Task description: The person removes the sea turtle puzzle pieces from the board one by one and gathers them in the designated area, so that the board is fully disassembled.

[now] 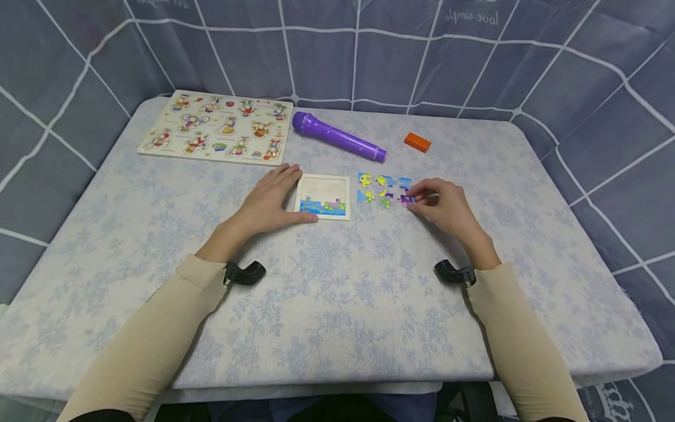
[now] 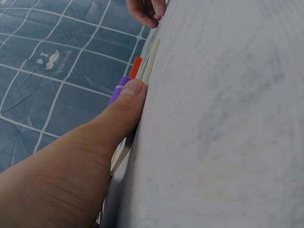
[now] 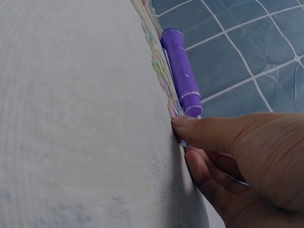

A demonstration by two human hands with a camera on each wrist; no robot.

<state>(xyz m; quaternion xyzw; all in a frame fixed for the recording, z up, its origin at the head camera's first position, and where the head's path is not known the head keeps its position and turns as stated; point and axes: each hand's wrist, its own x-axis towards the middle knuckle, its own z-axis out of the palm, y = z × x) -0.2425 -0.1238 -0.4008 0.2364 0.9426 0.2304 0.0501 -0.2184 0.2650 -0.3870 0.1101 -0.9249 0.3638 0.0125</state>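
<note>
A small square puzzle tray [image 1: 323, 186] lies on the table, with joined pieces [image 1: 321, 207] of blue, green and pink along its bottom side. My left hand [image 1: 270, 200] rests at the tray's left side, fingers stretched past its upper left corner and the thumb [image 2: 130, 92] along its lower edge. Loose jigsaw pieces [image 1: 365, 180] in yellow, blue, green and purple lie in columns right of the tray. At the rightmost column, my right hand [image 1: 443, 205] pinches a purple puzzle piece [image 1: 405, 199] between thumb and fingers, which partly hide it.
Behind the tray lies a purple toy microphone [image 1: 337, 138], touching or close to a large wooden picture board [image 1: 211, 153] at the back left. An orange block [image 1: 417, 142] sits at the back right. A patterned cloth covers the table [image 1: 348, 305]; grey-blue curtains hang around it.
</note>
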